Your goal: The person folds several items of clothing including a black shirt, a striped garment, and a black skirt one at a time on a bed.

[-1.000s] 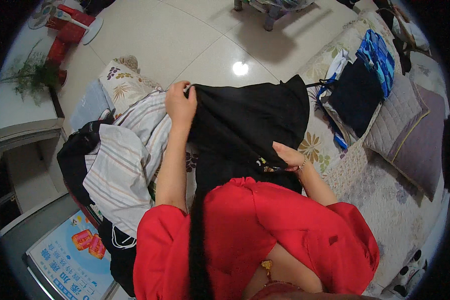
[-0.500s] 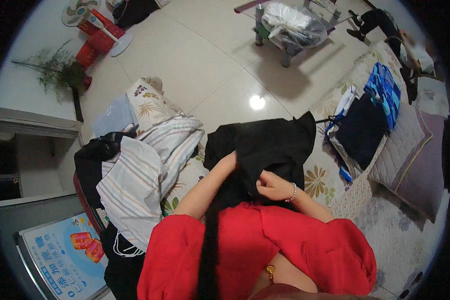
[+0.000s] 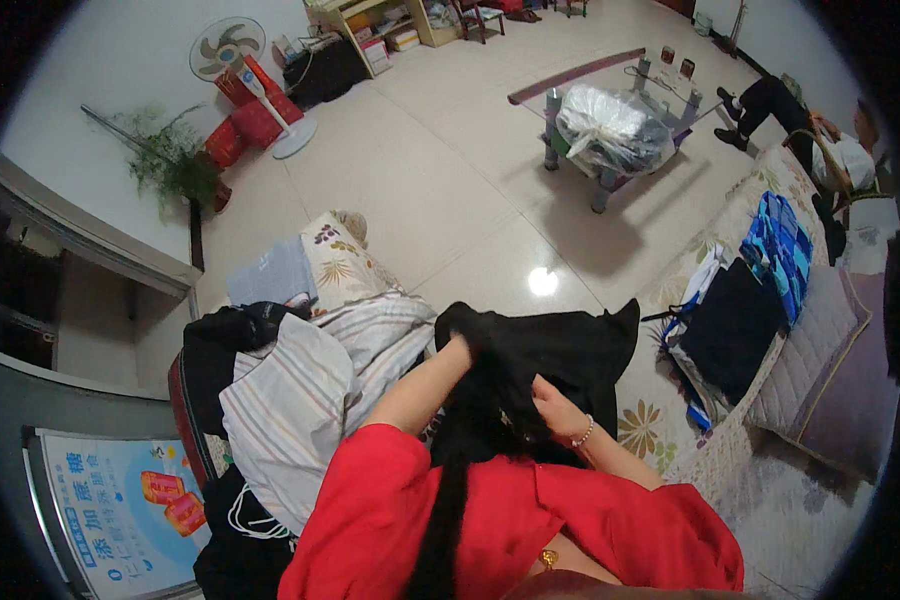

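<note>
A black garment (image 3: 560, 345) is spread over my lap and the patterned seat cover. My left hand (image 3: 458, 350) reaches into its folds on the left side, and the cloth hides the fingers. Lower down and to the right, my right hand (image 3: 560, 410), with a beaded bracelet at the wrist, is closed on the edge of the same cloth. To the left of the garment lies a white striped shirt (image 3: 290, 390), bunched loosely.
On the seat to my right lie a folded dark garment (image 3: 735, 330), a blue plaid cloth (image 3: 778, 255) and a grey cushion (image 3: 805, 370). Ahead stands a glass table (image 3: 530, 85) bearing a plastic bag (image 3: 615, 130). A person (image 3: 770, 105) sits at far right; a fan (image 3: 228, 50) stands far left.
The whole view has tilted upward, showing more of the room. My left hand has pushed further into the black garment, toward its far left corner. My right hand stays near the garment's edge.
</note>
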